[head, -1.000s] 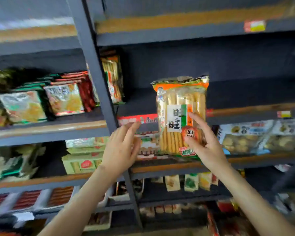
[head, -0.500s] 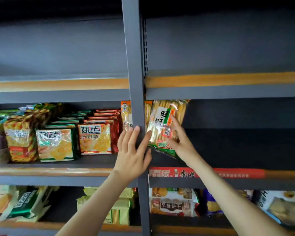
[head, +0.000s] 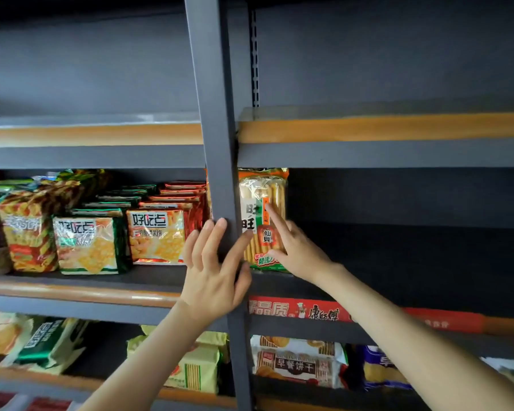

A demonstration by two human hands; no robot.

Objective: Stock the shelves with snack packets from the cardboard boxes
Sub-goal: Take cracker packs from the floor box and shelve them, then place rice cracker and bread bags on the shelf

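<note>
Looking up at a clear plastic packet of pale rice-cracker sticks with an orange top and green label [head: 263, 221], stood on end on the dark grey shelf board [head: 398, 256]. Long axis vertical, tucked hard against the right side of the grey metal upright post [head: 217, 114]. Straight ahead of both hands, then, and rising a touch above them.

Right hand [head: 297, 253] the nearer, and on it: index finger laid straight up the label, thumb along the bottom front edge, remaining fingers bent at the packet's right side. Hooked behind it or not, cannot tell.

Left hand [head: 214, 271] spread flat on the face of the post, fingers straight and fanned, index tip just reaching the packet's left edge. Holding nothing.

Across the post to the left, rows of yellow biscuit packets with red and green trim [head: 156, 235], standing face-out on the neighbouring board.

Seemingly the settling stage of one placement: upright, on the shelf, perhaps wanting a last nudge back and square. Best done by the right, pushing straight in along the board. Careful with that tall, narrow stance, likely to tip forward once let go.
</note>
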